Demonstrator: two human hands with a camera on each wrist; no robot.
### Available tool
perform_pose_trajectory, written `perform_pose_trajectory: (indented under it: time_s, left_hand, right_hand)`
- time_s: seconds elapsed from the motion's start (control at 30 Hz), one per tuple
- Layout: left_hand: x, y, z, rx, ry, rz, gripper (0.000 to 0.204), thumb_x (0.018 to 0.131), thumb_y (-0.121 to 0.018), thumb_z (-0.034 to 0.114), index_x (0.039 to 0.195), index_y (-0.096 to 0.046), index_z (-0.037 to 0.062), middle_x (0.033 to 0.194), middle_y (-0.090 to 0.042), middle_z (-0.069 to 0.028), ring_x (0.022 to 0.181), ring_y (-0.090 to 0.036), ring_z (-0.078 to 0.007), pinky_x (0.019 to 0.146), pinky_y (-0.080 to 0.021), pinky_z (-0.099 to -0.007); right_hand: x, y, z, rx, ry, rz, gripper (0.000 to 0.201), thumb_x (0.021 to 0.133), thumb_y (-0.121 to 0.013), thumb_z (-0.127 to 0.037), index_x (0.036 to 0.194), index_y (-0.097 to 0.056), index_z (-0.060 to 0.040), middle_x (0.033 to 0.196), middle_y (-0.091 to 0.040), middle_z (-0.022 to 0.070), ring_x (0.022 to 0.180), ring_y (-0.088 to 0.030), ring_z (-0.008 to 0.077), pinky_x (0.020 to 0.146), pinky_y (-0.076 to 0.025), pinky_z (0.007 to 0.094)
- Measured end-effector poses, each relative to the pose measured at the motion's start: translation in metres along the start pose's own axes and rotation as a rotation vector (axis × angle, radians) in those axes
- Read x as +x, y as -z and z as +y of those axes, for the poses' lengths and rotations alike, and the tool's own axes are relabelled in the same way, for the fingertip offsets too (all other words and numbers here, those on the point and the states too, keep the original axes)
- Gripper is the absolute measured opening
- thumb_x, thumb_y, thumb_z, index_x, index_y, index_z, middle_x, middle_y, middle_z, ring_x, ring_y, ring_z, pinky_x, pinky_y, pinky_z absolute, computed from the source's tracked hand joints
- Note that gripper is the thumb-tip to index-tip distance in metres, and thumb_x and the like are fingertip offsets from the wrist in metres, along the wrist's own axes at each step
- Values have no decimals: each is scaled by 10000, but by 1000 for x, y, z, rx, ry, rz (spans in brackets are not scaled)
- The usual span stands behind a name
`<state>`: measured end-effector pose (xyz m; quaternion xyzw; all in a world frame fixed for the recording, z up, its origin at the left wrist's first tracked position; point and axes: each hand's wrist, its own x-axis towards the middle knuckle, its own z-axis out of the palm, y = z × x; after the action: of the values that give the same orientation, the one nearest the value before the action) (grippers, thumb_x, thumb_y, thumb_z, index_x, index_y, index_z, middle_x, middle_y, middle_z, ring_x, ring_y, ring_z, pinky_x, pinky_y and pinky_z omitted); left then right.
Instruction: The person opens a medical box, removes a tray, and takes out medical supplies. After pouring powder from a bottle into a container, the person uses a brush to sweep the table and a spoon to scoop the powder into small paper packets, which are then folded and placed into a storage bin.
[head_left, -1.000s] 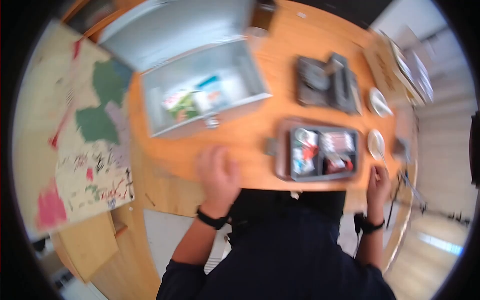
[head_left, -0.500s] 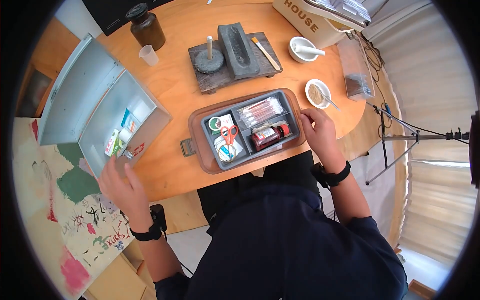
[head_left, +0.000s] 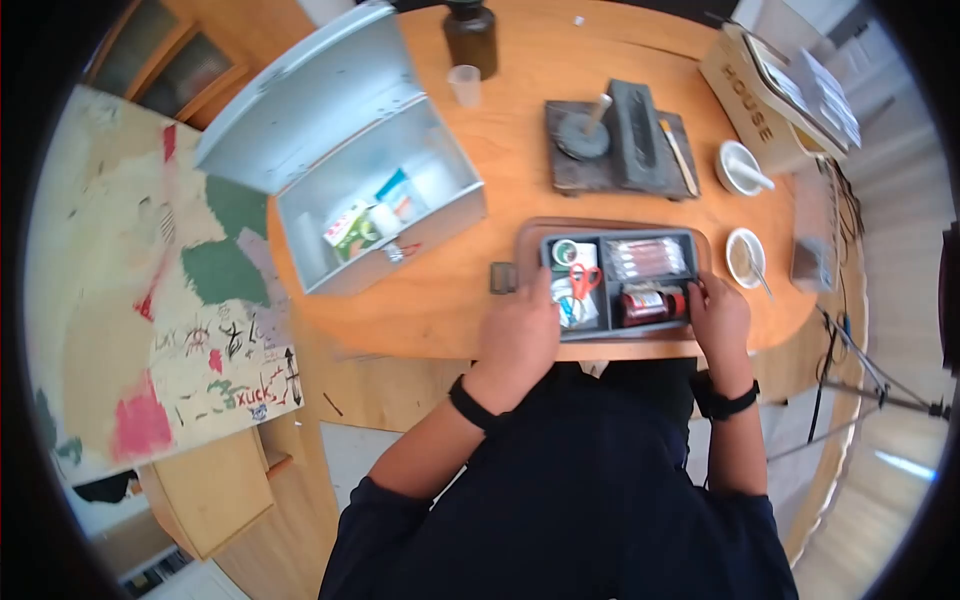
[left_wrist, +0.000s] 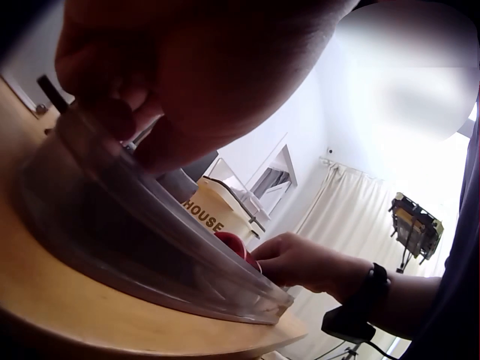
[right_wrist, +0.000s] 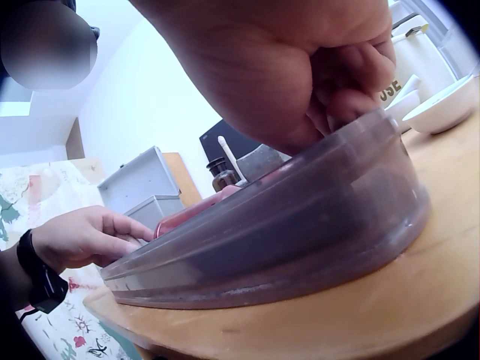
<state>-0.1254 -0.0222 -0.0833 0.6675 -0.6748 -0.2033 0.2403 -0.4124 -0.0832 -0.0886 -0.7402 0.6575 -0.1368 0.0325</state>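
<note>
L hand [head_left: 520, 335] & R hand [head_left: 722, 318], fingers bent, at opp. ends of grey rect. plastic tray [head_left: 606, 316] in brown translucent box [head_left: 610, 225]; can't tell if gripping.

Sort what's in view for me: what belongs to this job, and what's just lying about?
Apparently in the job:
grey tray, with left hand and right hand at its ends
brown translucent container
scissors, swab packet and red bottle in the tray
perhaps the open metal box

Seemingly lying about:
stone trough
white mortar
powder bowl
plastic cup
brown jar
</note>
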Motion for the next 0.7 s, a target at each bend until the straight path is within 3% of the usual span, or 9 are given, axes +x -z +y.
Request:
perform_pose_trajectory:
  time_s: [0.13,0.27,0.37,0.47,0.53,0.6,0.67,0.7]
  left_hand:
    - [-2,-7,-1,-55,-40,112,427,853,-680,97,1250,-552,6,954,-657,-178,859,-644,-371,724,-518,-473]
    - [-5,15,8,-88,-25,159,464,844,-688,83,1280,-548,5,943,-647,-156,845,-638,-355,707,-515,-457]
    - [-14,45,13,-175,43,222,489,840,-686,67,1305,-549,0,902,-638,-147,791,-635,-323,691,-510,-431]
    - [-18,92,4,-233,64,212,515,850,-664,99,1332,-517,-10,956,-625,-172,838,-641,-346,713,-513,-462]
    - [-18,125,-7,-246,136,220,499,862,-668,116,1325,-537,-14,922,-640,-178,773,-650,-340,686,-519,-444]
    - [-17,148,-26,-316,221,298,477,857,-701,141,1288,-580,-23,873,-654,-160,705,-651,-299,654,-525,-402]
    - [-13,175,-49,-157,182,422,464,855,-722,71,1293,-601,-25,833,-631,-18,676,-586,-72,623,-490,-237]
    - [-10,184,-62,-157,183,423,464,855,-722,71,1293,-601,-25,833,-631,-18,676,-586,-72,623,-490,-237]
  right_hand:
    - [-4,4,-4,46,52,33,128,872,-660,-109,945,-670,-5,799,-672,184,715,-659,372,629,-524,440]
    - [-13,19,-13,92,18,82,145,853,-682,-81,979,-684,-9,763,-667,180,692,-663,351,616,-517,422]
    - [-8,44,-29,105,72,68,172,861,-690,-81,1015,-698,-5,746,-666,174,680,-666,319,617,-508,404]
    - [10,71,-76,145,145,75,161,870,-684,-82,1008,-693,0,728,-661,165,654,-655,311,606,-502,394]
    - [30,80,-108,176,252,111,128,856,-679,-81,968,-687,-20,713,-652,164,649,-653,335,590,-498,420]
    - [53,78,-136,209,326,144,107,853,-684,-104,919,-673,-21,710,-648,171,661,-648,363,599,-503,438]
    - [77,76,-175,247,423,181,118,853,-677,-134,859,-662,-18,721,-650,189,681,-651,384,617,-511,458]
    - [90,73,-191,250,461,174,137,855,-669,-152,830,-658,-17,730,-654,200,692,-654,394,629,-515,470]
